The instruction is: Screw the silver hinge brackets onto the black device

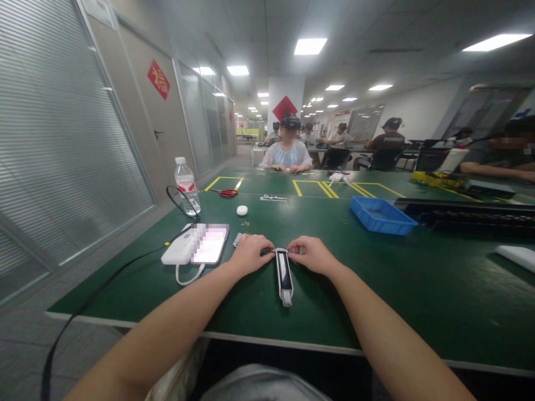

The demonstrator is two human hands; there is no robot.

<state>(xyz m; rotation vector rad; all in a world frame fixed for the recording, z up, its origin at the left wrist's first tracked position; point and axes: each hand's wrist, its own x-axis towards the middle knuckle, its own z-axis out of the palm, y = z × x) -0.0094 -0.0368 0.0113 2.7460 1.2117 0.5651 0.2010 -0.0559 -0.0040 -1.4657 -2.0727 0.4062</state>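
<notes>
A slim white device [280,284] with a dark strip along its face lies lengthwise on the green table, its narrow end towards me. At its far end, my left hand [252,253] comes in from the left, fingers closed in a pinch by the corner. Opposite it, my right hand [312,255] is pinched too, with a small reddish bit showing at its fingertips. What either hand grips is too small to make out. Beside my left hand lies a small grey-white piece [238,240], partly hidden by the hand.
Left of my arms are a white power bank [175,253], a lit phone [212,245], a cable and a water bottle [188,189]. Farther off lie red-handled scissors [228,193] and a white earbud case [242,210]. A blue tray [382,216] stands right; a person sits opposite.
</notes>
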